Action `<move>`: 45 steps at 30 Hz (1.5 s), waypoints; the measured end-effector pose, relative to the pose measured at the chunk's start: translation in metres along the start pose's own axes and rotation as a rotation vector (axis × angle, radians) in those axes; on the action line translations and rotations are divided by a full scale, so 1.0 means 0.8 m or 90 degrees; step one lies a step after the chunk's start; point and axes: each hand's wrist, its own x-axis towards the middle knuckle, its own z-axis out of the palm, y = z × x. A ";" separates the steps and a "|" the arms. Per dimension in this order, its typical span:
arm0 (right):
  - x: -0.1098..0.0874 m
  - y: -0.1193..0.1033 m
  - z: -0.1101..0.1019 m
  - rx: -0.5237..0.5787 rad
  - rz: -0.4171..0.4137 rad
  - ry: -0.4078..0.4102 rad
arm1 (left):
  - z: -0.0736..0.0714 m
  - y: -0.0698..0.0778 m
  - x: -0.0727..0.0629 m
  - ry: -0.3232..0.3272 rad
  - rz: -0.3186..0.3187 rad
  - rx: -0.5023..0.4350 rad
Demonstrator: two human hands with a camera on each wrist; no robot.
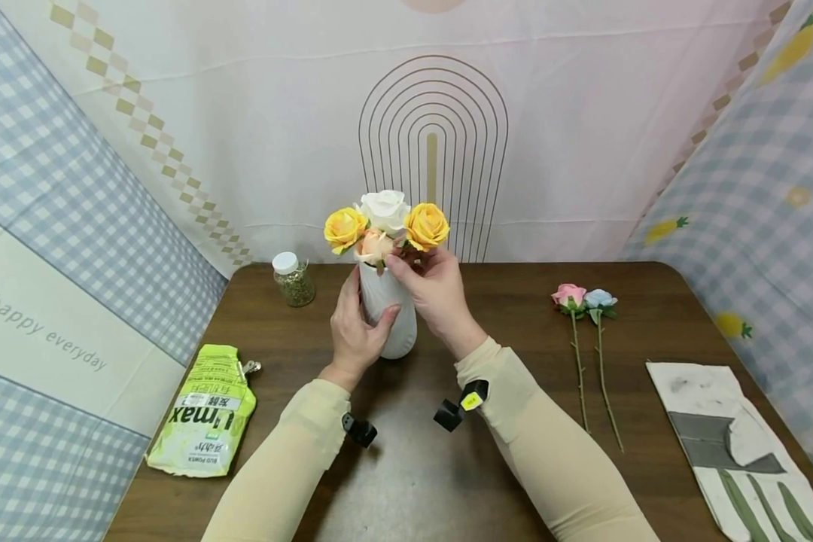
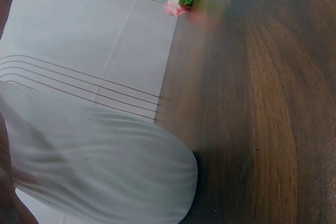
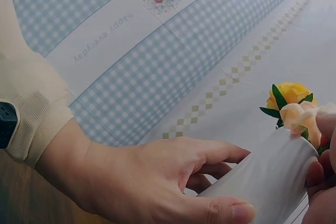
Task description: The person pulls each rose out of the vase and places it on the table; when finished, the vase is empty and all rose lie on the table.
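Observation:
A white ribbed vase [image 1: 391,316] stands on the table, with artificial roses in its mouth. My left hand [image 1: 357,331] grips the vase from the left, fingers behind it and thumb across its front; the right wrist view shows that same hold. At the rim, my right hand [image 1: 440,293] pinches the peach rose [image 1: 375,245] just below its bloom; the stem is hidden. Around it are a white rose [image 1: 385,208], a left yellow rose [image 1: 345,229] and a right yellow rose [image 1: 427,226]. In the left wrist view, the vase's base [image 2: 152,177] shows.
A pink rose [image 1: 569,295] and a blue rose [image 1: 600,299] lie on the right of the brown table [image 1: 406,467]. White-and-grey gloves [image 1: 732,444] lie farther right. On the left are a green pouch [image 1: 206,414] and a white-lidded jar [image 1: 294,282]. Patterned cloth hangs behind.

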 end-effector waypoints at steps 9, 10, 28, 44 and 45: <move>-0.001 0.007 -0.005 -0.048 -0.020 0.034 | 0.001 -0.002 0.000 0.004 0.008 0.000; -0.001 0.008 -0.006 -0.053 -0.020 0.037 | 0.001 -0.002 0.000 0.005 0.009 0.001; -0.010 -0.026 0.010 -0.166 -0.049 0.084 | 0.001 -0.003 0.000 0.012 0.014 -0.004; 0.004 0.004 -0.002 0.024 -0.051 0.169 | 0.002 -0.004 0.000 0.015 0.021 0.001; 0.006 0.001 -0.001 0.032 -0.054 0.175 | 0.002 -0.004 0.000 0.016 0.020 -0.001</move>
